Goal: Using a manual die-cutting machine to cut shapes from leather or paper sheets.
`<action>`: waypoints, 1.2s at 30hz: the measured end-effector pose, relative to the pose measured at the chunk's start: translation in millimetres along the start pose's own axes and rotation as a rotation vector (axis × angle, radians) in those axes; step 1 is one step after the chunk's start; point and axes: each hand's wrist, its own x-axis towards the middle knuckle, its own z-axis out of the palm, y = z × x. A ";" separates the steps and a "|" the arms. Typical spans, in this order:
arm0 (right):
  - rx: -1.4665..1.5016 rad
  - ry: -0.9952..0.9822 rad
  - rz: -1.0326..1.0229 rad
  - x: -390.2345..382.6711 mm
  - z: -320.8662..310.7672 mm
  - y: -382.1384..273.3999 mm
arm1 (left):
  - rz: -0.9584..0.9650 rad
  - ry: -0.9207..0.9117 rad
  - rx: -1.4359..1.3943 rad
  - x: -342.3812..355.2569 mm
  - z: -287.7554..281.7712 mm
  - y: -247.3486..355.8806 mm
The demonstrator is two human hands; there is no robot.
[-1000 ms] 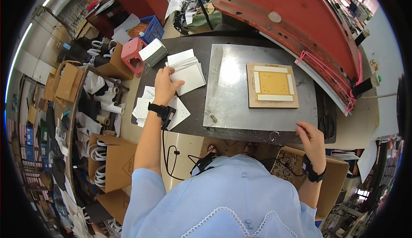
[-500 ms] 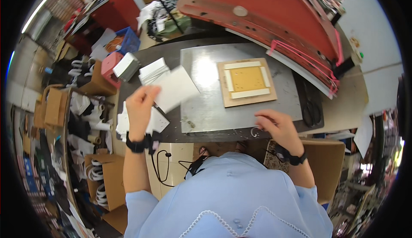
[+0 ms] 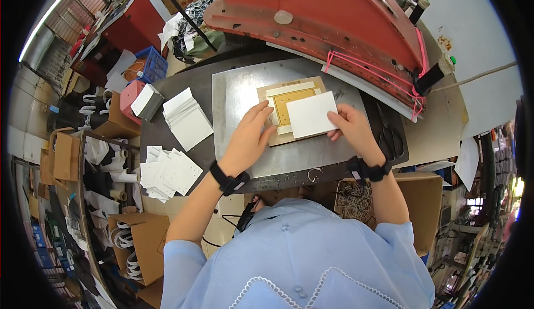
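The right hand (image 3: 351, 129) pinched a white card (image 3: 314, 115) over the yellow plate (image 3: 282, 112), not yet squared; the left hand (image 3: 247, 142), loosely spread, seemed empty. A card stack (image 3: 189, 121) was left (dotted cards (image 3: 173, 171) lay nearer).

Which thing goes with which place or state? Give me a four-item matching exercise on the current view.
1. Single white card
2. Left hand
3. Scissors
4. Fanned-out cards

A. On the near left part of the dark table
B. Held in the right hand
C. Beside the yellow-centred block's left edge
D. Right of the metal plate

Pairs: 1-B, 2-C, 3-D, 4-A
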 end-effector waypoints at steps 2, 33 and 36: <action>-0.013 0.039 -0.003 14.0 4.5 -4.5 | -0.046 -0.043 0.017 4.4 10.9 -9.6; -0.973 0.207 -0.677 35.0 22.0 20.2 | -0.036 -0.121 0.241 21.9 26.4 -13.1; -1.039 0.152 -0.707 32.5 20.2 18.2 | 0.006 -0.123 0.299 18.7 29.7 -18.2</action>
